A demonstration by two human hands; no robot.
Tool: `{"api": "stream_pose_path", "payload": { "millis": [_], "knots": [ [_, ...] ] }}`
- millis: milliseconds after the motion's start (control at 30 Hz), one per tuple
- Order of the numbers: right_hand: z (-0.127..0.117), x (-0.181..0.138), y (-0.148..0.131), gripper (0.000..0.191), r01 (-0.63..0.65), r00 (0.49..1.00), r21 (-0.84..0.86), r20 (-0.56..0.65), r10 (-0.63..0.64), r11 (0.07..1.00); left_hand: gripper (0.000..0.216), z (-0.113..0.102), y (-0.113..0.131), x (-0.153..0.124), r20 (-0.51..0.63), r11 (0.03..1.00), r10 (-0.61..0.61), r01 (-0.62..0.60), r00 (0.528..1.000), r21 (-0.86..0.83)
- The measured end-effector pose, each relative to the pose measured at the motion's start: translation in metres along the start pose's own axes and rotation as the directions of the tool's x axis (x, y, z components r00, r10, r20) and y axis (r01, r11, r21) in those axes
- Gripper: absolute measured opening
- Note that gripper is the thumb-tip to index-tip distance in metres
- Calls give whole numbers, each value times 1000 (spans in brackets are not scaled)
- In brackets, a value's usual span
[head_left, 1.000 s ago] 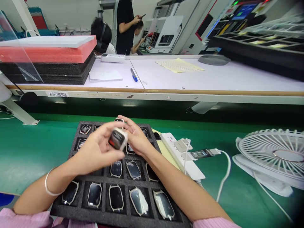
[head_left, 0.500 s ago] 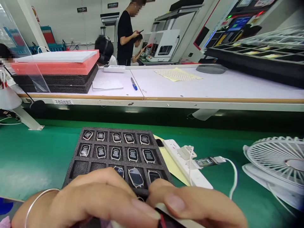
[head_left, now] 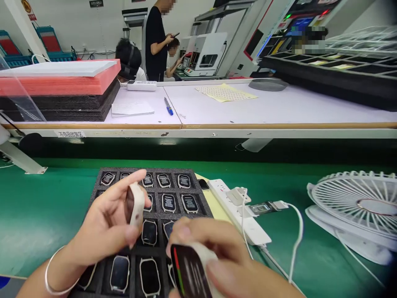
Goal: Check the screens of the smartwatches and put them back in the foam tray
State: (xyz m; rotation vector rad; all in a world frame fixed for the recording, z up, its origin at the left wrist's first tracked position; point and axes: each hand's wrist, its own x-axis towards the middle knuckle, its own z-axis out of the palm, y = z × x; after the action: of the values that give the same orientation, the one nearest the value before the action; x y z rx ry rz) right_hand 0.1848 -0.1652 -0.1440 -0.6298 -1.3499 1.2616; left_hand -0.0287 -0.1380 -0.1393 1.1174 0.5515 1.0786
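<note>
My left hand (head_left: 108, 219) grips a light-rimmed smartwatch body (head_left: 136, 205) edge-on, between thumb and fingers, above the foam tray. Closer to the camera, my right hand (head_left: 214, 248) is closed on a second smartwatch body (head_left: 190, 271); its dark screen shows a red and green strip along one side and blurred pale lines. Beneath both hands lies the black foam tray (head_left: 203, 207), its compartments holding several strapless watch bodies. Upper ones, such as this watch (head_left: 169, 203), show white text, while nearer ones, such as this watch (head_left: 149, 272), have dark screens. My hands hide part of the tray.
Right of the tray are a white power strip (head_left: 223, 192) with plugs and cables, and a white fan (head_left: 356, 211). A raised white shelf (head_left: 217, 114) runs behind, bearing stacked foam (head_left: 102, 82), a pen (head_left: 168, 106) and a sticker sheet (head_left: 225, 92). People are beyond it.
My hands were close together at the bottom; now they are apart, each with a watch body. The left has moved up over the tray. The view has shifted, showing more of the tray's near rows.
</note>
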Motion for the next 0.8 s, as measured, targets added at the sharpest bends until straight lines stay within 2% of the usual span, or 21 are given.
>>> {"api": "stream_pose_path", "payload": {
  "millis": [67, 100, 167, 267, 333, 433, 567, 800],
  "knots": [
    [2, 16, 20, 44, 148, 987, -40, -49, -150, 988, 56, -3, -9, 16, -129, 996, -89, 84, 988, -37],
    [3, 25, 31, 45, 151, 983, -15, -99, -152, 988, 56, -5, -13, 23, -202, 992, -124, 117, 972, -45],
    [4, 42, 53, 43, 46, 980, 170, -199, -11, 984, 59, -8, -22, 34, -312, 985, -174, 171, 934, -37],
    [-1, 62, 76, 46, -180, 946, 457, -163, 282, 871, 65, -15, -33, 45, -386, 978, -180, 206, 905, 27],
    [-7, 69, 82, 51, -280, 909, 545, -113, 400, 790, 68, -20, -38, 50, -413, 978, -152, 198, 898, 69],
    [-10, 71, 83, 54, -341, 883, 591, -66, 464, 731, 66, -25, -40, 53, -413, 980, -107, 167, 904, 112],
    [-8, 69, 82, 47, -348, 889, 593, -37, 457, 726, 64, -26, -40, 54, -408, 975, -74, 152, 910, 162],
    [-16, 72, 88, 41, -329, 898, 564, -61, 436, 758, 69, -31, -44, 54, -429, 970, -16, 118, 903, 213]
  ]
}}
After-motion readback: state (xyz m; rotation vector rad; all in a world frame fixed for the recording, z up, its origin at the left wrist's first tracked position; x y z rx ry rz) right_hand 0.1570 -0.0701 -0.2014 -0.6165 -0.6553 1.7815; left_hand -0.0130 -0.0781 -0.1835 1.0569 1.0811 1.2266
